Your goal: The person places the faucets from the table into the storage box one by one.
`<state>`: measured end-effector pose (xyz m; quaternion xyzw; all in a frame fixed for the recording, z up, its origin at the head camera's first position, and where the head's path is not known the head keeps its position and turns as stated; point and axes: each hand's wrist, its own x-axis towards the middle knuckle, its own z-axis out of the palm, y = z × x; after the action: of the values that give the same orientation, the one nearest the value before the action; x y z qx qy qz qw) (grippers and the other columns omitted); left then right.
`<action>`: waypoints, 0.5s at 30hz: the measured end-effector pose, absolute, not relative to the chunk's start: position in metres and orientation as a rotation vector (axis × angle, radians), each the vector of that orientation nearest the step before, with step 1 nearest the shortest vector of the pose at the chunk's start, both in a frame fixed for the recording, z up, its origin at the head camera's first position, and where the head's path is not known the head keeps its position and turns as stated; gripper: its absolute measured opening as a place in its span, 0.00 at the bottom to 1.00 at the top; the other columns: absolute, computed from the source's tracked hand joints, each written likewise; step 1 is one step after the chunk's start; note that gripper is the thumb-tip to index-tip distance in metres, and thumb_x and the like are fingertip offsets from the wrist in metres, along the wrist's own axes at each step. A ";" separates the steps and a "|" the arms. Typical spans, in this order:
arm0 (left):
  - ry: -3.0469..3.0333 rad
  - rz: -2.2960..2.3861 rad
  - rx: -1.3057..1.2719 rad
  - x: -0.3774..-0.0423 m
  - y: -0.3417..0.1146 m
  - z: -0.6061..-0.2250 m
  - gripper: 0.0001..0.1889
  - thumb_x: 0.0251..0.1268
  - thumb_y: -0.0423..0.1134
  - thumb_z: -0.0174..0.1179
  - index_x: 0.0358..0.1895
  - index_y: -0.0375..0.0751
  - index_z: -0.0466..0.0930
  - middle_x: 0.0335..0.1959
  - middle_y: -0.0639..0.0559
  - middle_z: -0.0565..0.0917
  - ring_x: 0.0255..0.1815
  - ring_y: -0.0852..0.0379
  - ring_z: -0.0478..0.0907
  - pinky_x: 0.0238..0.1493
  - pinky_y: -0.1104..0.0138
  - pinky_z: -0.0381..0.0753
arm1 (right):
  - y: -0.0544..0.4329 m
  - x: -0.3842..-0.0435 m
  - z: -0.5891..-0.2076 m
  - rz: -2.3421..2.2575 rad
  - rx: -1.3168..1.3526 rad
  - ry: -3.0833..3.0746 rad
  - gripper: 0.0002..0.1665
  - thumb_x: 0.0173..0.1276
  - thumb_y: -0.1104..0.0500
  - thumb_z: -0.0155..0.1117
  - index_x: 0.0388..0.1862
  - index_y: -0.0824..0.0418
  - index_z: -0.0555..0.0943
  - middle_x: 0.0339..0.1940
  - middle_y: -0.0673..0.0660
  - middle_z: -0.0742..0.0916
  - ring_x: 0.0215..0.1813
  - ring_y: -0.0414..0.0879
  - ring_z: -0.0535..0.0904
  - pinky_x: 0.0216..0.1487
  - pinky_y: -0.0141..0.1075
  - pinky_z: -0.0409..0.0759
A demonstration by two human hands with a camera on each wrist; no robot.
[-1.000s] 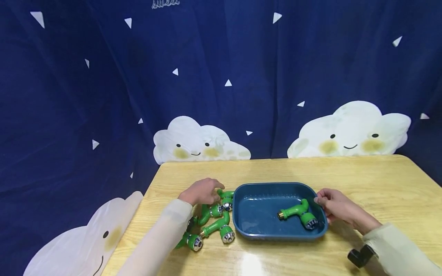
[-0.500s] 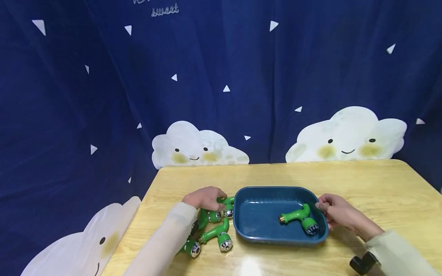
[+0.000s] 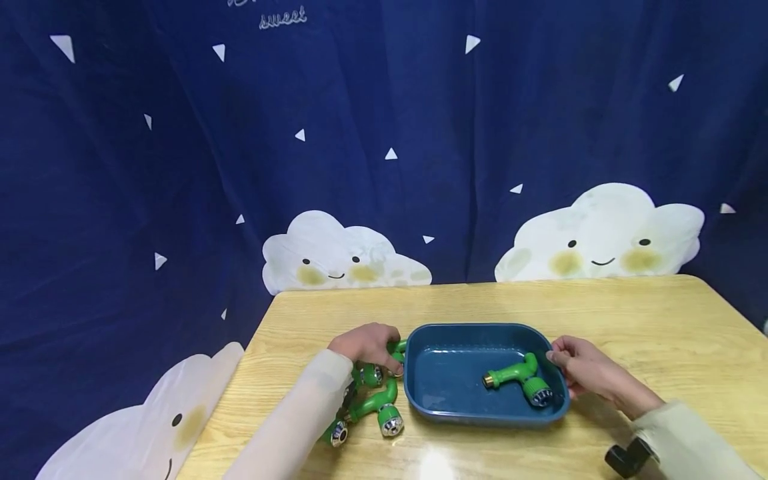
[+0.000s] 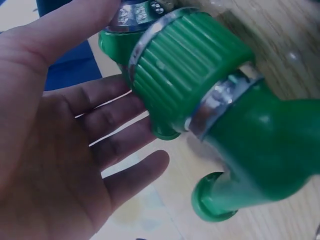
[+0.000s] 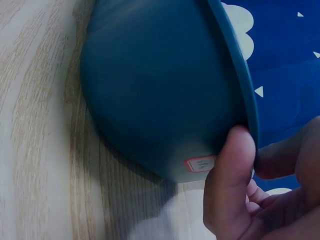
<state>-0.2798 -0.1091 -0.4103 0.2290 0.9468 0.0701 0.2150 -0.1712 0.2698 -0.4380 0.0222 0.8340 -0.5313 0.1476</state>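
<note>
My left hand (image 3: pixel 370 343) is at the back of a cluster of green plastic taps, thumb and fingers either side of the rearmost tap (image 3: pixel 397 347). In the left wrist view, the thumb meets that tap's chrome end (image 4: pixel 132 16), while its fingers pass behind; another tap (image 4: pixel 192 65) partly hides the hold. My right hand (image 3: pixel 591 370) pinches the right rim of a dark blue tray (image 3: pixel 444 415), thumb outside in the right wrist view. One green tap (image 3: pixel 521 377) with a brass threaded end lies inside the tray.
More green taps lie left of the tray, one tap (image 3: pixel 378 407) in front and others partly under the left sleeve (image 3: pixel 294 413). They stand on a light wooden table (image 3: pixel 492 453). Behind it hangs a dark blue curtain (image 3: pixel 336 80) with clouds.
My left hand has moved right and lowered around the rearmost tap, its thumb now on the chrome end. The right hand stays on the tray rim. The head view has shifted slightly.
</note>
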 end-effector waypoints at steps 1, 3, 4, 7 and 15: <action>2.627 0.209 0.623 -0.282 -0.109 -0.410 0.33 0.48 0.59 0.74 0.58 0.48 0.79 0.48 0.56 0.84 0.49 0.57 0.79 0.54 0.60 0.80 | 0.270 -0.171 -0.438 -1.532 0.057 2.399 0.10 0.79 0.61 0.44 0.43 0.70 0.67 0.20 0.50 0.69 0.22 0.42 0.72 0.22 0.35 0.79; 2.642 0.223 0.610 -0.285 -0.110 -0.410 0.32 0.49 0.59 0.73 0.56 0.49 0.80 0.48 0.55 0.84 0.48 0.56 0.79 0.52 0.59 0.79 | 0.270 -0.171 -0.437 -1.536 0.043 2.401 0.11 0.79 0.61 0.43 0.43 0.70 0.66 0.20 0.50 0.69 0.21 0.41 0.72 0.22 0.34 0.78; 2.658 0.224 0.613 -0.287 -0.110 -0.411 0.31 0.48 0.60 0.73 0.54 0.49 0.80 0.47 0.55 0.84 0.47 0.56 0.78 0.51 0.59 0.79 | 0.270 -0.171 -0.437 -1.538 0.035 2.403 0.11 0.79 0.61 0.43 0.43 0.70 0.66 0.20 0.50 0.69 0.21 0.41 0.72 0.22 0.34 0.78; 2.710 0.214 0.604 -0.293 -0.112 -0.414 0.27 0.48 0.62 0.72 0.46 0.49 0.81 0.41 0.55 0.83 0.41 0.56 0.77 0.44 0.61 0.78 | 0.268 -0.171 -0.437 -1.544 0.048 2.401 0.10 0.79 0.61 0.44 0.43 0.70 0.66 0.20 0.51 0.70 0.21 0.41 0.72 0.21 0.34 0.78; 2.770 0.183 0.623 -0.299 -0.112 -0.419 0.21 0.49 0.62 0.71 0.28 0.50 0.78 0.23 0.58 0.74 0.28 0.58 0.69 0.30 0.67 0.67 | 0.268 -0.170 -0.437 -1.527 0.057 2.422 0.09 0.79 0.61 0.45 0.42 0.69 0.66 0.20 0.51 0.69 0.20 0.41 0.72 0.21 0.34 0.79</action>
<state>-0.2988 -0.1120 -0.4192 0.2166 0.9630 0.0636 0.1475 -0.1703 0.2678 -0.4372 0.0196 0.8376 -0.5280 0.1384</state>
